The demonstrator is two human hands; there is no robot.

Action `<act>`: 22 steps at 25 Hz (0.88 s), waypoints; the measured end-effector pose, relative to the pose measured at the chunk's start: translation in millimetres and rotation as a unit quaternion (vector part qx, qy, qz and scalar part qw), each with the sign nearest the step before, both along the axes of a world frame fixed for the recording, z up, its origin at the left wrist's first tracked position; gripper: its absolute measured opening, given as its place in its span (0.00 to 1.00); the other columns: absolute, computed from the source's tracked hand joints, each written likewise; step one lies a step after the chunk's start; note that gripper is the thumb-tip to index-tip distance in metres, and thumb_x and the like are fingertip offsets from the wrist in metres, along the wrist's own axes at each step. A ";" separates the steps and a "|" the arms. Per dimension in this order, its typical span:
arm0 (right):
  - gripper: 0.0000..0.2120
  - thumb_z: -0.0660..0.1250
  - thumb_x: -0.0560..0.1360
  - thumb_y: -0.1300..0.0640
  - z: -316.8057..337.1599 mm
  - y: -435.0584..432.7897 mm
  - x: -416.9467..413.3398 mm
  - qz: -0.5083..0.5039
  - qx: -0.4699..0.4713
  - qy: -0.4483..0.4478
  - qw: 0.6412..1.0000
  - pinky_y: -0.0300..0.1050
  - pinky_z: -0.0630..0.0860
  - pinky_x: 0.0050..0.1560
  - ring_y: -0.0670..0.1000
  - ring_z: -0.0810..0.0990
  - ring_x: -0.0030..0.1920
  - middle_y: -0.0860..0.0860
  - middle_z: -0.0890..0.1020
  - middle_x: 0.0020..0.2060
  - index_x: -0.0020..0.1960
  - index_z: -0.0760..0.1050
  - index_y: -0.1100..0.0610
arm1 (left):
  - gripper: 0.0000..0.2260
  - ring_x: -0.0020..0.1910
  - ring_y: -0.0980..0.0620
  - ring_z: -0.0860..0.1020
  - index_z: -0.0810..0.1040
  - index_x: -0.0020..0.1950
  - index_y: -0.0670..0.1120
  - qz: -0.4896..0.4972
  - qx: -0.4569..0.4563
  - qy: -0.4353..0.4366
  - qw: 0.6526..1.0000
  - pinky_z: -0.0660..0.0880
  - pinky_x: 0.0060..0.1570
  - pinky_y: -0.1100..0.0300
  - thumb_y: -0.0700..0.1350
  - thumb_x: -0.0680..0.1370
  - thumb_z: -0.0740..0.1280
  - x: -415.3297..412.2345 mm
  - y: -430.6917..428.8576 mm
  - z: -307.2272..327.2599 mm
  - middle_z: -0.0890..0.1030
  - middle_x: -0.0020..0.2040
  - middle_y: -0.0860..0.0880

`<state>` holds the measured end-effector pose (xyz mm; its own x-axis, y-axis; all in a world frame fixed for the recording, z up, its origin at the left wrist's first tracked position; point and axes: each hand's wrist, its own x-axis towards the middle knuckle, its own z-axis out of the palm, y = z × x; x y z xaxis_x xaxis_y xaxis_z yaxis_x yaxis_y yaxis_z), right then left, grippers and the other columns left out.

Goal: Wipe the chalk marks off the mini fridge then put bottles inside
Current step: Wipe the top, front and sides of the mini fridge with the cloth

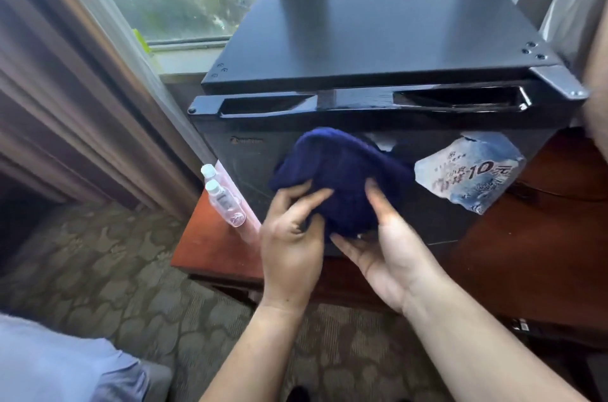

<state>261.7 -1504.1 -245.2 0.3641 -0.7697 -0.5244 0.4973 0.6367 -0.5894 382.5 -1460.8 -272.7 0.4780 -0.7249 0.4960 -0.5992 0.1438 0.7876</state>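
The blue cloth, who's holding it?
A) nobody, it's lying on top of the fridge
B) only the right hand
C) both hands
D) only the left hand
C: the left hand and the right hand both grip the blue cloth, holding it up against the front of the mini fridge.

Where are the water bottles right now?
In the head view, the two water bottles sit on the red-brown table, beside the left side of the mini fridge.
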 end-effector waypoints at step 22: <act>0.09 0.71 0.77 0.64 34.2 17.3 151.8 -0.107 -0.164 0.081 0.977 0.47 0.85 0.47 0.48 0.88 0.46 0.55 0.90 0.49 0.56 0.85 0.60 | 0.07 0.46 0.45 0.82 0.83 0.55 0.56 -0.108 0.008 0.369 0.923 0.80 0.53 0.43 0.50 0.78 0.75 174.4 -7.4 52.2 0.85 0.44 0.48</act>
<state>413.5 -1486.8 -211.0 0.1097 -0.9552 -0.2749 0.4814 0.2930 -0.8261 556.8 -1468.2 -220.5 0.5248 -0.8473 0.0817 0.1437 0.1828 0.9726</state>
